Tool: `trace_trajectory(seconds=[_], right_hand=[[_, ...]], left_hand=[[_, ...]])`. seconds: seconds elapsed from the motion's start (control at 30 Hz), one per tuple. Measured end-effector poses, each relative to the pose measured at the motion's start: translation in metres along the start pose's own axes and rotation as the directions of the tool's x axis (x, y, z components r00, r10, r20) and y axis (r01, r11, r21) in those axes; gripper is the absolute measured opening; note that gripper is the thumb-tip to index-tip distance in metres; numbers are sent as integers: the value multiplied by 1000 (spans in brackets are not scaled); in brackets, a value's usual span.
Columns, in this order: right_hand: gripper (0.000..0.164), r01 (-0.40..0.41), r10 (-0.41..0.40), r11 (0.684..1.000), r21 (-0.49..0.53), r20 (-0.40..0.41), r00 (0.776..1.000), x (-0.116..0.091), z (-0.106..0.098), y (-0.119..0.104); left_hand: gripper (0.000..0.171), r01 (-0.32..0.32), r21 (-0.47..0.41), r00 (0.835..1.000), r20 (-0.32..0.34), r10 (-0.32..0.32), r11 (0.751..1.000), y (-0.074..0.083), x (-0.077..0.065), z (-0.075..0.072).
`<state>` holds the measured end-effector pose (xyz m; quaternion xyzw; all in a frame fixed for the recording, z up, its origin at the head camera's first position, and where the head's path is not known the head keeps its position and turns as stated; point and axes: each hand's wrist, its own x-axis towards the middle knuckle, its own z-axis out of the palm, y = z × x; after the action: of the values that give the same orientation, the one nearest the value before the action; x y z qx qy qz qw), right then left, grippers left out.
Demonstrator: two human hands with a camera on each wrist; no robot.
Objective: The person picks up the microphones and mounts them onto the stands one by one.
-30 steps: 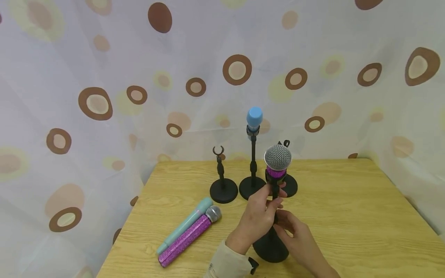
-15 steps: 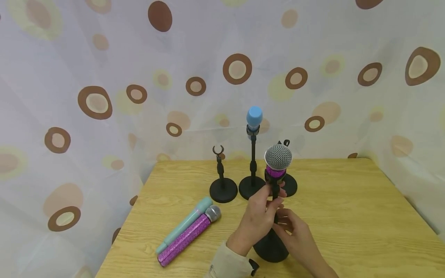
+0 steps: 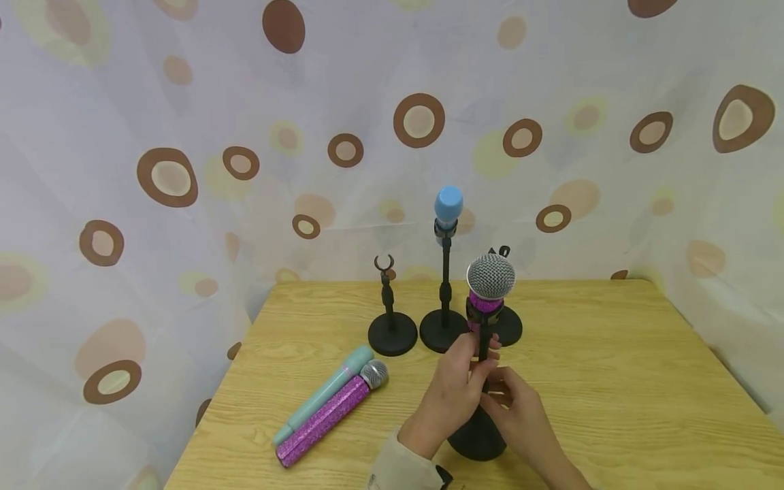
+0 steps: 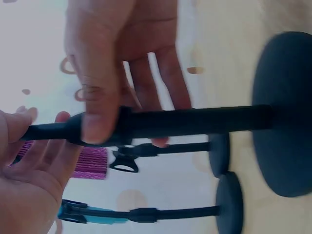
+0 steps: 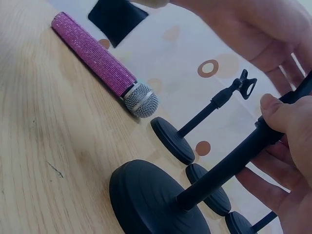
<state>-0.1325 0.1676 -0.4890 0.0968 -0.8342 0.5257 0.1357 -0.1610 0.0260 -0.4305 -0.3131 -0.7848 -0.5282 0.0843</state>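
Observation:
A black microphone stand (image 3: 480,435) stands near me on the wooden table. Its clip carries a purple microphone (image 3: 491,278) with a silver grille. My left hand (image 3: 450,384) grips the pole below the clip, its fingers reaching around behind. Lower down, my right hand (image 3: 520,412) pinches the collar where the thin rod meets the thicker tube. The right wrist view shows that thumb (image 5: 274,111) on the collar, fingers behind. In the left wrist view the round base (image 4: 287,117) lies at right, and the microphone's purple body (image 4: 91,163) shows behind the left hand.
A glittery purple microphone (image 3: 324,418) and a teal microphone (image 3: 324,395) lie side by side at left. Behind are a short stand with a bare clip (image 3: 392,333), a taller stand holding a blue microphone (image 3: 449,204), and another stand (image 3: 508,327) partly hidden. A patterned curtain (image 3: 245,88) hangs behind.
My left hand has shifted slightly down the pole, towards the right hand, and more of the rod shows under the clip. The right hand keeps its place at the collar.

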Motion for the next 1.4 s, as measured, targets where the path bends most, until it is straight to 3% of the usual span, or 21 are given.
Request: trace_trajectory(seconds=[0.13, 0.27, 0.4, 0.5, 0.6, 0.7, 0.9, 1.03, 1.2, 1.4], right_hand=[[30, -47, 47, 999, -9, -2, 999, -1, 1, -1], [27, -49, 48, 998, -30, -19, 999, -1, 3, 0], [19, -85, 83, 995, -57, -33, 996, -5, 8, 4], [16, -159, 160, 983, -90, 2, 987, -12, 12, 12], [22, -242, 256, 956, -167, 64, 965, -22, 15, 21], [36, -239, 281, 933, -269, 128, 951, -32, 16, 29], [65, -113, 203, 914, -391, 199, 959, -41, 20, 36], [77, -90, 199, 907, -412, 231, 952, -46, 23, 39], [84, -99, 226, 901, -423, 261, 939, -47, 23, 38], [81, -91, 216, 904, -419, 262, 940, -45, 22, 33]], left_hand=[[16, 45, 124, 999, 2, -46, 991, -10, -11, 3], [17, 35, 201, 999, -37, -28, 979, -20, -21, 8], [18, 24, 198, 997, -71, -10, 980, -27, -26, 12], [16, 11, 189, 996, -88, 5, 982, -30, -26, 13], [14, 6, 175, 996, -90, 10, 985, -31, -26, 13], [14, 37, 124, 997, -77, -27, 992, -32, -26, 13], [14, 68, 52, 997, -42, -66, 996, -33, -23, 12], [12, 90, 34, 996, 9, -90, 995, -34, -23, 11], [14, 123, 16, 988, 90, -124, 992, -37, -22, 9], [16, 70, 2, 977, 200, -69, 998, -46, -15, 2]])
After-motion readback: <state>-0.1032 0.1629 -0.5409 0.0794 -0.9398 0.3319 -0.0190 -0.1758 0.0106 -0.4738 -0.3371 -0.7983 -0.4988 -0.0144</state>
